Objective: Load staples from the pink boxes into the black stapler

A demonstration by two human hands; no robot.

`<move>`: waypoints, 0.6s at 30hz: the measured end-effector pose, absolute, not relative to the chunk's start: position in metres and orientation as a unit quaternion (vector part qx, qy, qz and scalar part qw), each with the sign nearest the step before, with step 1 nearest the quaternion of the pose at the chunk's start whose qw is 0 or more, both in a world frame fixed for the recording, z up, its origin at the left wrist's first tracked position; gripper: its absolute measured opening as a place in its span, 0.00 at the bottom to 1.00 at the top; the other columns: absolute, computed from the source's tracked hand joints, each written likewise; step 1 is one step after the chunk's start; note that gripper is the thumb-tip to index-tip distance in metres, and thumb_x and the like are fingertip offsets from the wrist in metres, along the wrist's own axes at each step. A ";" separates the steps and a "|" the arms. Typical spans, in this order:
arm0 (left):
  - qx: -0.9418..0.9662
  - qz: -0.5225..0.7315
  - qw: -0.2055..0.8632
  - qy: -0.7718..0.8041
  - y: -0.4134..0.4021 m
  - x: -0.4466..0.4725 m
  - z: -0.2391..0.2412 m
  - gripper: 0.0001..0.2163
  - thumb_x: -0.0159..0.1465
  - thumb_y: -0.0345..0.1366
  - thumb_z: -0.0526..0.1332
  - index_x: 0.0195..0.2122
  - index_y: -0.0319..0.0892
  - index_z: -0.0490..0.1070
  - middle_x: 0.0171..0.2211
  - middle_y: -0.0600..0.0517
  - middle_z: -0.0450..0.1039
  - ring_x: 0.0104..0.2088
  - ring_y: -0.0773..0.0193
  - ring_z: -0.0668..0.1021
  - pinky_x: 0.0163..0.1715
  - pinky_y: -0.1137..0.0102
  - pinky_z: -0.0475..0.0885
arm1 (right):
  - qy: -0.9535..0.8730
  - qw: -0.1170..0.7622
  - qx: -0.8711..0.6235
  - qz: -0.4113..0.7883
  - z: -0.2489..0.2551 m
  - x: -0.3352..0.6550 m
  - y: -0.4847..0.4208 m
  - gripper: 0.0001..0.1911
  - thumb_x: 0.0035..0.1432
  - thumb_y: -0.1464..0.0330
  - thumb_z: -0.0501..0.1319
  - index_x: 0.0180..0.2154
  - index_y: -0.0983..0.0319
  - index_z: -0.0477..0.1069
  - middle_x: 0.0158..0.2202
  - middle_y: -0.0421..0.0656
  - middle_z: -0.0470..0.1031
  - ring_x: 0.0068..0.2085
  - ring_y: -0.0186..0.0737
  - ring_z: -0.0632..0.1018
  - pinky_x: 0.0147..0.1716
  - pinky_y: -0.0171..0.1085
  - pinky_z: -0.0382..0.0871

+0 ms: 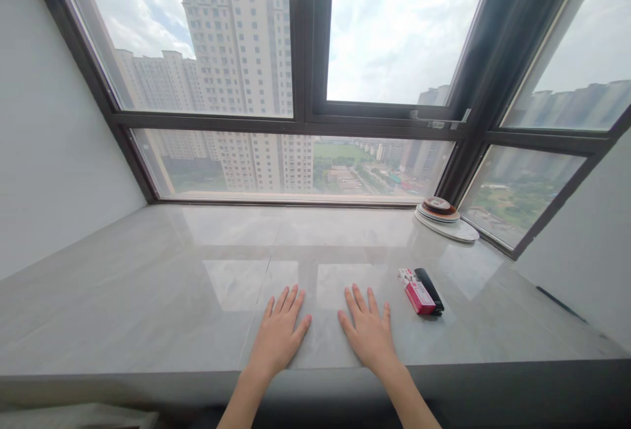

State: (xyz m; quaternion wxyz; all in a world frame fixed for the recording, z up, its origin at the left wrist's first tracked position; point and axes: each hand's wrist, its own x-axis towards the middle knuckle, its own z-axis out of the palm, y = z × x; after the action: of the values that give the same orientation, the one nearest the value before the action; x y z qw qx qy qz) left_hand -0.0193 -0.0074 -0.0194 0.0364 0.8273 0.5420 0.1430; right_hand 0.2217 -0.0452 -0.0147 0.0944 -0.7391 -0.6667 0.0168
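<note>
My left hand (279, 334) lies flat, palm down, on the grey marble window ledge (148, 284), fingers stretched out and holding nothing. My right hand (367, 330) rests flat beside it in the same way, a small gap between the two. Just right of my right hand lie a pink and white small box (418, 295) and a black oblong object (430, 289), side by side and apart from my fingers.
A stack of round plates or coasters (444, 217) sits at the back right corner of the ledge. Dark-framed windows (305, 113) run along the back and right side. White walls close in on the left and right.
</note>
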 end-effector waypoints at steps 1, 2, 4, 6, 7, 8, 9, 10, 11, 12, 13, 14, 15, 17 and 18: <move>0.828 0.144 0.038 0.541 -0.008 -0.020 -0.019 0.28 0.73 0.54 0.44 0.73 0.56 0.47 0.74 0.56 0.41 0.73 0.54 0.49 0.70 0.49 0.47 | -0.666 0.092 -0.740 0.018 -0.015 0.221 -0.045 0.33 0.71 0.49 0.40 0.73 0.46 0.44 0.75 0.33 0.40 0.74 0.56 0.39 0.67 0.65 0.29; 0.828 0.145 0.039 0.540 -0.008 -0.020 -0.019 0.28 0.73 0.54 0.44 0.73 0.55 0.47 0.74 0.56 0.42 0.73 0.54 0.49 0.70 0.49 0.47 | -0.666 0.091 -0.740 0.018 -0.015 0.221 -0.045 0.33 0.71 0.49 0.40 0.73 0.46 0.43 0.75 0.33 0.40 0.74 0.56 0.38 0.67 0.64 0.29; 0.828 0.148 0.041 0.539 -0.008 -0.021 -0.019 0.28 0.73 0.53 0.44 0.73 0.55 0.48 0.74 0.56 0.42 0.73 0.54 0.49 0.70 0.49 0.47 | -0.666 0.093 -0.740 0.015 -0.015 0.221 -0.045 0.33 0.71 0.48 0.40 0.73 0.46 0.43 0.75 0.33 0.39 0.74 0.56 0.39 0.67 0.65 0.29; 0.828 0.151 0.043 0.538 -0.007 -0.021 -0.019 0.28 0.73 0.53 0.44 0.73 0.54 0.48 0.74 0.55 0.43 0.73 0.53 0.50 0.70 0.49 0.47 | -0.669 0.099 -0.737 0.013 -0.015 0.222 -0.045 0.33 0.71 0.48 0.40 0.72 0.45 0.44 0.75 0.33 0.40 0.74 0.56 0.39 0.67 0.65 0.29; 0.828 0.153 0.044 0.538 -0.007 -0.021 -0.019 0.28 0.73 0.53 0.45 0.73 0.54 0.49 0.74 0.55 0.43 0.73 0.53 0.50 0.70 0.49 0.48 | -0.670 0.101 -0.735 0.013 -0.016 0.222 -0.045 0.33 0.71 0.48 0.40 0.72 0.45 0.44 0.75 0.34 0.40 0.74 0.56 0.40 0.67 0.65 0.30; 0.828 0.154 0.045 0.537 -0.007 -0.021 -0.019 0.28 0.73 0.52 0.45 0.73 0.55 0.49 0.74 0.55 0.43 0.73 0.53 0.50 0.70 0.49 0.48 | -0.672 0.104 -0.734 0.013 -0.016 0.223 -0.045 0.33 0.71 0.48 0.40 0.72 0.46 0.44 0.75 0.34 0.40 0.74 0.56 0.40 0.67 0.65 0.30; 0.828 0.155 0.045 0.537 -0.007 -0.021 -0.019 0.28 0.73 0.52 0.45 0.72 0.55 0.49 0.74 0.55 0.44 0.73 0.53 0.50 0.70 0.49 0.48 | -0.672 0.106 -0.733 0.013 -0.015 0.223 -0.045 0.33 0.71 0.48 0.41 0.72 0.46 0.44 0.75 0.34 0.41 0.74 0.57 0.40 0.67 0.65 0.30; 0.828 0.157 0.046 0.536 -0.007 -0.021 -0.019 0.28 0.73 0.52 0.45 0.72 0.55 0.49 0.73 0.54 0.44 0.73 0.53 0.50 0.70 0.49 0.48 | -0.673 0.107 -0.732 0.014 -0.015 0.223 -0.046 0.33 0.71 0.48 0.41 0.72 0.46 0.44 0.75 0.34 0.41 0.74 0.57 0.41 0.67 0.65 0.30; 0.829 0.158 0.046 0.535 -0.007 -0.021 -0.018 0.28 0.73 0.52 0.46 0.72 0.55 0.49 0.73 0.54 0.44 0.73 0.53 0.50 0.70 0.49 0.49 | -0.673 0.108 -0.732 0.015 -0.015 0.223 -0.046 0.33 0.71 0.49 0.41 0.72 0.46 0.44 0.75 0.35 0.41 0.74 0.56 0.41 0.67 0.65 0.30; 0.829 0.160 0.046 0.534 -0.007 -0.021 -0.018 0.27 0.73 0.52 0.46 0.72 0.55 0.49 0.73 0.54 0.45 0.73 0.53 0.50 0.70 0.49 0.49 | -0.672 0.109 -0.732 0.017 -0.014 0.223 -0.046 0.33 0.71 0.49 0.42 0.72 0.46 0.45 0.75 0.35 0.41 0.74 0.56 0.41 0.67 0.65 0.30; 0.829 0.160 0.046 0.534 -0.008 -0.021 -0.018 0.28 0.73 0.52 0.46 0.72 0.55 0.49 0.73 0.54 0.45 0.73 0.53 0.51 0.70 0.49 0.49 | -0.672 0.108 -0.732 0.019 -0.014 0.222 -0.046 0.33 0.71 0.49 0.42 0.72 0.46 0.45 0.75 0.35 0.42 0.74 0.56 0.41 0.67 0.65 0.30; 0.830 0.161 0.046 0.533 -0.008 -0.021 -0.018 0.28 0.73 0.52 0.47 0.72 0.55 0.49 0.73 0.53 0.45 0.73 0.53 0.51 0.70 0.49 0.49 | -0.672 0.107 -0.733 0.021 -0.013 0.222 -0.046 0.33 0.71 0.49 0.42 0.72 0.46 0.45 0.75 0.35 0.42 0.74 0.56 0.41 0.67 0.65 0.30; 0.830 0.161 0.045 0.532 -0.008 -0.021 -0.018 0.28 0.73 0.52 0.47 0.72 0.55 0.49 0.73 0.53 0.45 0.73 0.53 0.51 0.70 0.50 0.49 | -0.671 0.106 -0.734 0.022 -0.012 0.222 -0.046 0.33 0.71 0.49 0.42 0.72 0.46 0.45 0.75 0.35 0.42 0.74 0.56 0.40 0.67 0.65 0.29; 0.830 0.160 0.043 0.532 -0.008 -0.021 -0.018 0.28 0.73 0.51 0.46 0.72 0.54 0.49 0.73 0.53 0.45 0.73 0.54 0.50 0.70 0.50 0.48 | -0.669 0.103 -0.736 0.025 -0.012 0.222 -0.046 0.33 0.71 0.49 0.42 0.72 0.47 0.45 0.75 0.35 0.41 0.74 0.56 0.40 0.67 0.64 0.29; 0.830 0.159 0.043 0.533 -0.008 -0.021 -0.018 0.28 0.73 0.52 0.46 0.72 0.54 0.49 0.73 0.54 0.45 0.73 0.54 0.50 0.70 0.50 0.48 | -0.669 0.103 -0.736 0.025 -0.011 0.222 -0.046 0.33 0.71 0.49 0.42 0.72 0.47 0.45 0.75 0.35 0.41 0.74 0.56 0.40 0.67 0.64 0.29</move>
State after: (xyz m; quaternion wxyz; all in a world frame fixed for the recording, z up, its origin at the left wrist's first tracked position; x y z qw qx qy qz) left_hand -0.0207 -0.0080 -0.0184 0.0427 0.8301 0.5328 0.1589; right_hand 0.2218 -0.0465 -0.0113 0.1029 -0.7360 -0.6687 0.0247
